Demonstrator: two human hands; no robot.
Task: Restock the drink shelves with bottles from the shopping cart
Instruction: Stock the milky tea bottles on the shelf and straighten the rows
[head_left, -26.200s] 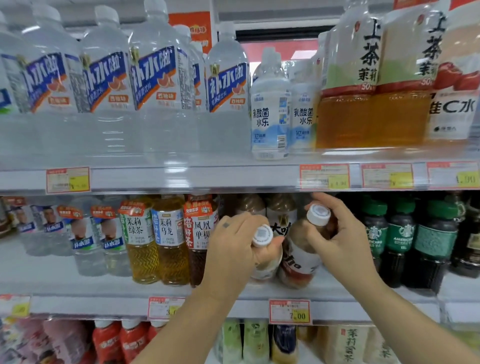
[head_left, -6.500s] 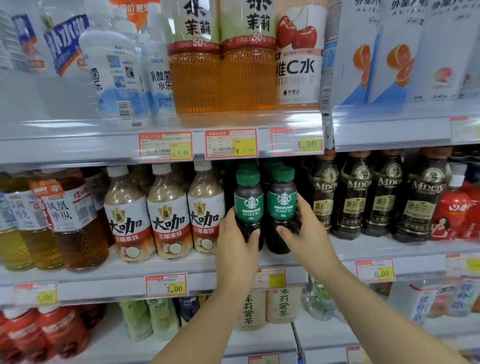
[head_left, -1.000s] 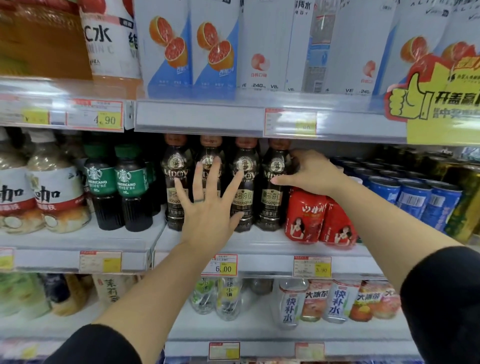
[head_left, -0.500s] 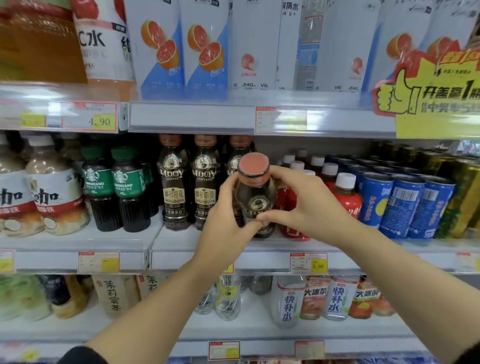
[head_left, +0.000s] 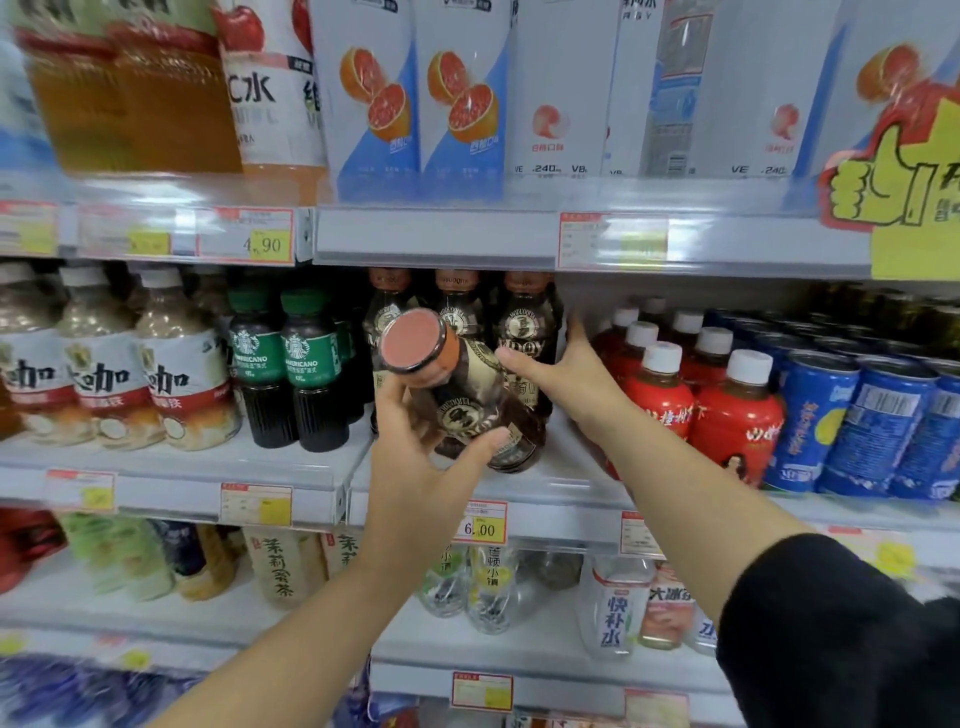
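Left hand (head_left: 415, 460) grips dark coffee bottle (head_left: 470, 413), tilted, pink cap toward viewer, just in front of middle shelf (head_left: 566, 480). Right hand (head_left: 566, 374), fingers straight, rests against standing coffee bottles (head_left: 527, 327), in gap beside red white-capped bottles (head_left: 657, 400).

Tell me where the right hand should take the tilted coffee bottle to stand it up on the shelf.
Probably the shoulder just under the cap, from the right. The coffee bottle leans cap-first toward the camera; the left hand wraps its lower body from below-left, leaving the upper right side free. The right hand is open beside it.
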